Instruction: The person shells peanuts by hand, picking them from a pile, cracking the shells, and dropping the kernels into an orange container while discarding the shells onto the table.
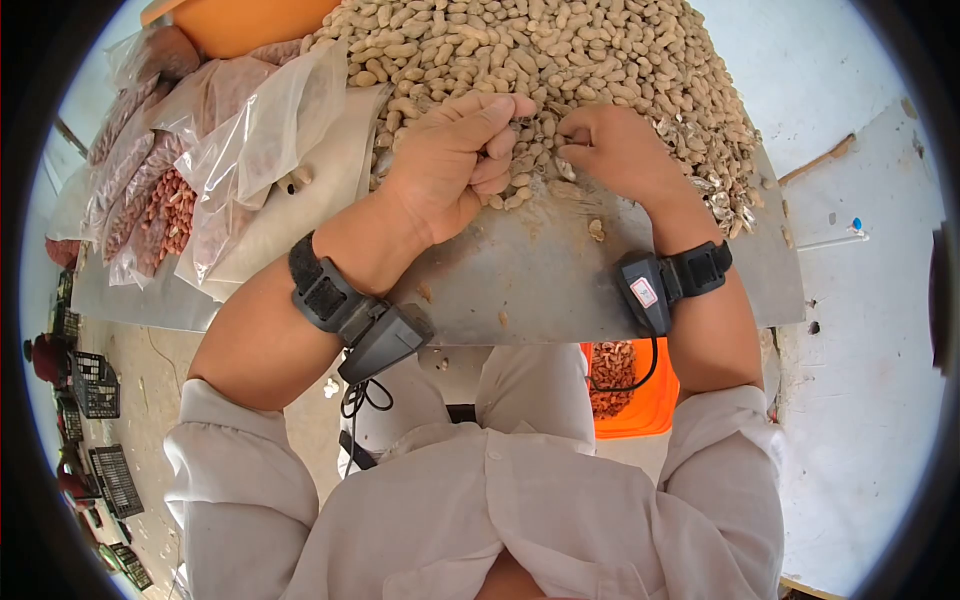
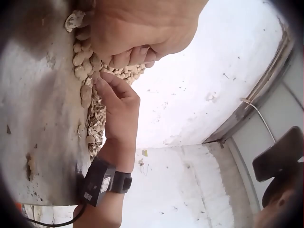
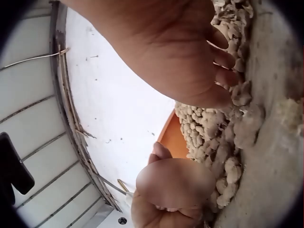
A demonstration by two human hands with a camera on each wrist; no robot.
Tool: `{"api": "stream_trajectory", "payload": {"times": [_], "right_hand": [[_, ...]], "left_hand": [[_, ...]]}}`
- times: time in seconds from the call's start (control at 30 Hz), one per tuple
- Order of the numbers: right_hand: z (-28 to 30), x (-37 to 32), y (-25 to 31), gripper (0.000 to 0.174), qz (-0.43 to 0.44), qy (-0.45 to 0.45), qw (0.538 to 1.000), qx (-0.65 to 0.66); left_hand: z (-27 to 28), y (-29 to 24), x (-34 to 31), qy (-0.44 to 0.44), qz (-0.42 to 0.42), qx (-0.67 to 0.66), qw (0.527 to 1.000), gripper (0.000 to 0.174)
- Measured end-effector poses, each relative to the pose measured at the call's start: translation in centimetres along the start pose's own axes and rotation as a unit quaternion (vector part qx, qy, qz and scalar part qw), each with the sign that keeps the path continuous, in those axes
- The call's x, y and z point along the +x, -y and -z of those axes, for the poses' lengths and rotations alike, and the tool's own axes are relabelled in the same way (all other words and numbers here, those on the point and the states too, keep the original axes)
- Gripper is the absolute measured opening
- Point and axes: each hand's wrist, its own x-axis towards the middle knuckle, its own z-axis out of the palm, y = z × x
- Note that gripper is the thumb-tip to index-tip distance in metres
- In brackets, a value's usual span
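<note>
A heap of unshelled peanuts (image 1: 540,50) covers the far part of the metal table (image 1: 480,290). My left hand (image 1: 440,165) is at the near edge of the heap, its fingers curled in and the thumb against the index finger. A small brownish piece, seemingly a peanut, shows at those fingertips; the rest of the grip is hidden. To the right, my right hand (image 1: 625,155) bends its fingers down at the heap. In the left wrist view, the right hand's thumb and index finger (image 2: 114,90) come together on a peanut among others.
Broken shells (image 1: 725,200) lie right of the right hand. Clear plastic bags (image 1: 270,130) and red kernels (image 1: 170,215) are at the left, with an orange basin (image 1: 240,25) behind. Below the table edge stands an orange container (image 1: 650,410) with reddish bits. Black crates (image 1: 97,385) sit on the floor.
</note>
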Motion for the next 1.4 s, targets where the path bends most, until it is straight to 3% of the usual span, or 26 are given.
{"api": "stream_trajectory", "payload": {"times": [0.2, 0.3, 0.4, 0.5, 0.6, 0.9, 1.1, 1.2, 1.4], "right_hand": [[-0.3, 0.2, -0.2, 0.014, 0.003, -0.022, 0.999, 0.043], [1.1, 0.0, 0.8, 0.015, -0.059, -0.033, 0.976, 0.205], [1.0, -0.1, 1.5, 0.017, 0.020, -0.108, 0.859, 0.499], [0.4, -0.1, 1.6, 0.019, 0.054, -0.079, 0.803, 0.588], [0.2, -0.1, 2.4, 0.020, 0.059, -0.076, 0.780, 0.618], [-0.1, -0.1, 2.4, 0.011, 0.120, -0.107, 0.823, 0.544], [0.3, -0.4, 2.7, 0.015, 0.024, -0.093, 0.845, 0.526], [0.7, -0.7, 3.2, 0.015, 0.038, -0.079, 0.879, 0.468], [0.7, -1.0, 3.6, 0.014, 0.117, -0.150, 0.940, 0.283]], "left_hand": [[-0.2, 0.0, -0.1, 0.000, -0.005, 0.019, 1.000, 0.020], [0.0, 0.1, 0.0, -0.007, -0.009, 0.033, 0.999, 0.020], [-0.1, 0.3, 0.0, -0.016, -0.016, 0.050, 0.999, 0.017], [-0.6, 0.4, -0.1, -0.024, -0.028, 0.066, 0.997, 0.015], [-0.7, 0.4, -0.1, -0.036, -0.041, 0.081, 0.995, 0.015], [-0.6, 0.5, -0.1, -0.051, -0.059, 0.111, 0.991, 0.019], [-0.7, 0.5, -0.2, -0.063, -0.121, 0.207, 0.969, 0.017], [-0.3, 0.6, -0.1, -0.066, -0.149, 0.274, 0.948, 0.013], [-0.2, 0.7, -0.4, -0.053, -0.164, 0.306, 0.936, 0.009]]}}
